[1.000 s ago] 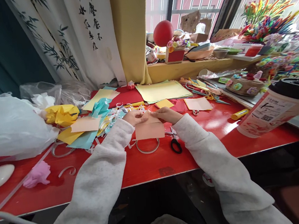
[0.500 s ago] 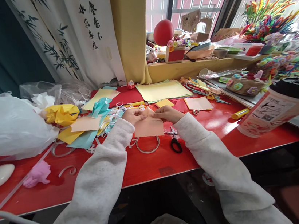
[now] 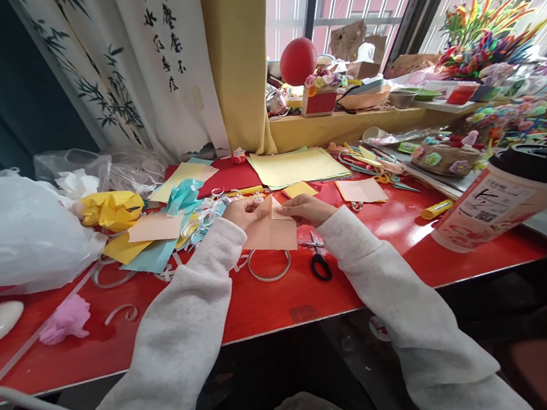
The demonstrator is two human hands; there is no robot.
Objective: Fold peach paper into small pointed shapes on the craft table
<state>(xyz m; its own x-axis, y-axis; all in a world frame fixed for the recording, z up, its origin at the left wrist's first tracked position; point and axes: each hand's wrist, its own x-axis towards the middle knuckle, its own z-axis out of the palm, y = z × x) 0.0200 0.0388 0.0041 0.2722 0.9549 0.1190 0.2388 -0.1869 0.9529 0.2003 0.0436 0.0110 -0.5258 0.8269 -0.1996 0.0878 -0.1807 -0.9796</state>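
A peach-coloured sheet of paper (image 3: 271, 234) is held up between my two hands above the red table (image 3: 261, 307). My left hand (image 3: 245, 212) pinches its upper left part, and my right hand (image 3: 310, 208) grips the upper right part. Between my fingertips the top of the sheet is folded, with a raised point. Below the paper lies a round hoop (image 3: 270, 264). Scissors with black handles (image 3: 320, 267) rest just below my right hand. A yellow paper square (image 3: 300, 189) is behind my right hand.
Coloured paper scraps (image 3: 153, 227) and a white plastic bag (image 3: 19, 228) are on the left. Pale yellow sheets (image 3: 298, 165) lie at the back. On the right stand a paper cup with a black lid (image 3: 495, 206) and a yellow tube (image 3: 437, 210). A pink crumpled paper (image 3: 65, 319) lies front left.
The fold at the top of the peach paper has opened into a taller flap between my fingers, and the lower part is tilted slightly. My hands have hardly moved.
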